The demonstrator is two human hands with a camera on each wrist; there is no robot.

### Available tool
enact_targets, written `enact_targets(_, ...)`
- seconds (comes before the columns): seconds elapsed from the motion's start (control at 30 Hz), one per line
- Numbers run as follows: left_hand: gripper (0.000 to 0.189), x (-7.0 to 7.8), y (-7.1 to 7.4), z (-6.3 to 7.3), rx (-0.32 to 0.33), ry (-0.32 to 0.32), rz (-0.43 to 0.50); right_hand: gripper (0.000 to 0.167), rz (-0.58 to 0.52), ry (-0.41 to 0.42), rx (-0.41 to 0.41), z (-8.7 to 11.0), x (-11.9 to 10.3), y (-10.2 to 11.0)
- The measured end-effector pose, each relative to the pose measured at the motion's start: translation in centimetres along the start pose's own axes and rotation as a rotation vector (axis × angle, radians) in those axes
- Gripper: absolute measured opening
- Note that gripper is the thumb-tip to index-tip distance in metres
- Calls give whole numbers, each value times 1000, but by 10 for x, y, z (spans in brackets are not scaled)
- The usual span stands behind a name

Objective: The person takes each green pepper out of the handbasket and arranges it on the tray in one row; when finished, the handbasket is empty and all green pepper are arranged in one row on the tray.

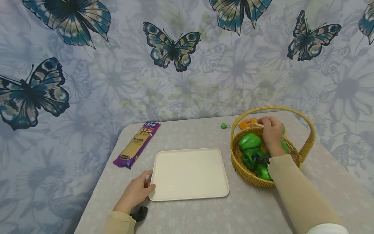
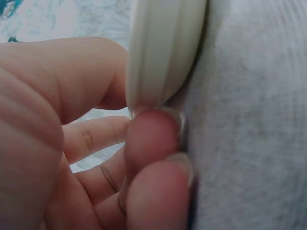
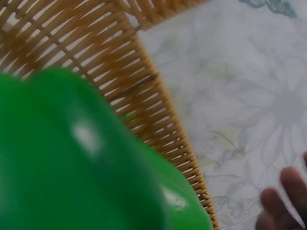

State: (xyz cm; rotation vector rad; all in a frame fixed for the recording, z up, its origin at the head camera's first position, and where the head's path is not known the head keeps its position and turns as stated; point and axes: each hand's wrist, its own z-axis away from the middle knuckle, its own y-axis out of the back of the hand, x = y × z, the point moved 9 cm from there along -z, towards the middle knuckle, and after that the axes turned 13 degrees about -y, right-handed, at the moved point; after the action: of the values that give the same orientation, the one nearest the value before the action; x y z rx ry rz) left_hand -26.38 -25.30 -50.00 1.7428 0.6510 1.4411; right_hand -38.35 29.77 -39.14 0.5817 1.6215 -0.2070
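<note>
My left hand [image 1: 135,191] holds the left edge of a cream rectangular tray [image 1: 190,174]. In the left wrist view, a finger [image 2: 91,72] lies against one side of the tray rim [image 2: 160,52], with fingertips at its lower edge. My right hand [image 1: 271,135] is above a woven basket [image 1: 248,175] with a tall handle, its fingers loosely bent. Several green bell peppers [image 1: 249,142] lie inside the basket. In the right wrist view, a large pepper [image 3: 72,158] fills the near left; the fingertips [image 3: 292,184] are apart from it, with nothing visible between them.
A purple noodle packet [image 1: 137,144] lies at the table's back left. Behind the basket are an orange package [image 1: 248,123], partly hidden, and a small green round thing [image 1: 224,126] on a thin stick. The basket handle [image 1: 309,139] arches around my right hand. Butterfly-patterned wall covering [image 1: 187,94] stands behind the table.
</note>
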Motion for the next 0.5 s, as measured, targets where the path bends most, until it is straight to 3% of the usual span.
enact_targets(0.13, 60, 1, 0, 0, 2, 0, 7, 40, 316, 41, -77, 2, 2, -13)
enact_targets(0.23, 60, 1, 0, 0, 4, 6, -4, 33, 462, 100, -133, 6, 1, -21)
enact_targets(0.5, 60, 0, -1, 0, 4, 0, -6, 30, 608, 100, -151, 9, 3, -23)
